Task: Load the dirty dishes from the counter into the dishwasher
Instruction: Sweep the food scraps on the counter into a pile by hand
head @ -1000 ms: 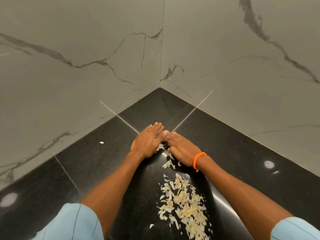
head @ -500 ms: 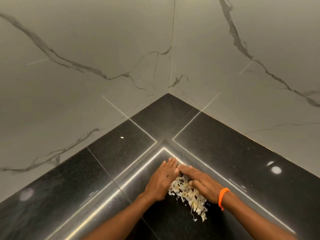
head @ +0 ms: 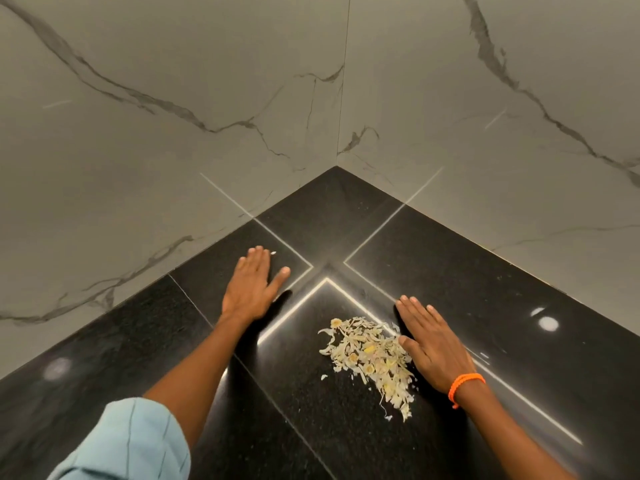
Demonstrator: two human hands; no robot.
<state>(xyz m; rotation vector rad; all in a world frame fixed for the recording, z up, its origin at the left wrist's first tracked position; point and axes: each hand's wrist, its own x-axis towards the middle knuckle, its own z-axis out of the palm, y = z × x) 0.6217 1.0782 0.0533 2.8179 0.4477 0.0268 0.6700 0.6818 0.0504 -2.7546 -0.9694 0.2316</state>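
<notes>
Light blue rolled sleeve (head: 131,441) on left arm, orange braided wristband (head: 464,386) on right wrist

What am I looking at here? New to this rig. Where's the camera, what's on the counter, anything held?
No robot here: a person works bare-handed, and the single camera sits on their head, looking forward and down. The left hand lies flat on the black counter, fingers straight, near a lone scrap. The right hand, with an orange wristband, rests flat against a pile of pale peelings. Neither hand holds anything. Marble walls meet at the corner. No dishes or dishwasher are in view.
</notes>
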